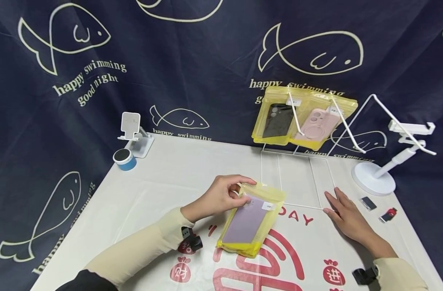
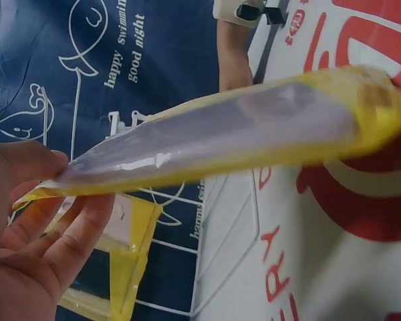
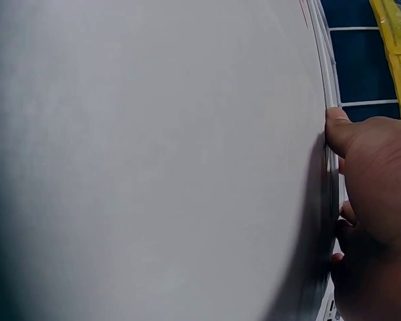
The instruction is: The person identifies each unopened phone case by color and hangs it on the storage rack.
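Observation:
My left hand (image 1: 221, 196) pinches the top edge of a yellow zip pouch (image 1: 276, 196), thumb in front and fingers behind. Inside the pouch lies a purple phone case (image 1: 244, 222), with a small white label near the top. The left wrist view shows the pouch (image 2: 381, 114) almost edge-on, tilted above the table. My right hand (image 1: 348, 214) rests with spread fingers at the right side of the white wire rack's base (image 1: 290, 204). In the right wrist view the thumb of the right hand (image 3: 381, 194) points at the wire; whether it grips it is unclear.
Two yellow pouches hang on the rack's prongs, one with a black phone case (image 1: 277, 121), one with a pink case (image 1: 312, 125). A white stand (image 1: 374, 178) and small items are at right. A blue speaker (image 1: 124, 160) and phone holder (image 1: 143, 143) stand back left.

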Motion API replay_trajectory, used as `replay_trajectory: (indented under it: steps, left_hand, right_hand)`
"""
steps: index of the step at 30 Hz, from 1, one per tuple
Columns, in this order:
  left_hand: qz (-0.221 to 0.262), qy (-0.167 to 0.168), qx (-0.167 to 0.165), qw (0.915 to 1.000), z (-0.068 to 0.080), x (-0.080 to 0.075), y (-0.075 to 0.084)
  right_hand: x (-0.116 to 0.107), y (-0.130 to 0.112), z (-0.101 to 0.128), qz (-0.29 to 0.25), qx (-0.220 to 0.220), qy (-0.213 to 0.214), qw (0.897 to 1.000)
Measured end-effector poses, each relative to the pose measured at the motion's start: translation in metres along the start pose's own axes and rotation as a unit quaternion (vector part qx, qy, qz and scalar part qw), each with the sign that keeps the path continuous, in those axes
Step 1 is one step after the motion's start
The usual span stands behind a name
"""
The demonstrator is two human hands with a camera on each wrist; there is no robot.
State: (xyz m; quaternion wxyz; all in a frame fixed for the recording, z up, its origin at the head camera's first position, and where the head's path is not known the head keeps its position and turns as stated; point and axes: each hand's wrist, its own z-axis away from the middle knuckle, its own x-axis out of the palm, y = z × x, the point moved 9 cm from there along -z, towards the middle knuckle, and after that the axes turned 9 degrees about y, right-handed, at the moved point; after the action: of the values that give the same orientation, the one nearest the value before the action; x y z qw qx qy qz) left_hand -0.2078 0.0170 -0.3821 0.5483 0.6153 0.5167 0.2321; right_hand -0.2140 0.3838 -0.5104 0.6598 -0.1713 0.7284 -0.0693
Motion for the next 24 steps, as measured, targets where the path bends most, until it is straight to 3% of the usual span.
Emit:
replay_trajectory:
  steps: [8,17,24]
  left_hand:
    - [0.018,-0.015,0.007,0.9997,-0.017,0.015,0.014]
    - [-0.017,-0.022,0.09,0.9956,-0.042,0.033,0.048]
    - [-0.049,-0.041,0.147,0.987,-0.065,0.054,0.084]
  right_hand:
    - [0.002,-0.002,-0.001,-0.005,0.005,-0.015,1.0]
    - [0.0,-0.001,-0.005,-0.007,-0.001,-0.006,1.0]
    - [-0.008,-0.01,-0.003,-0.018,-0.059,0.049,0.997]
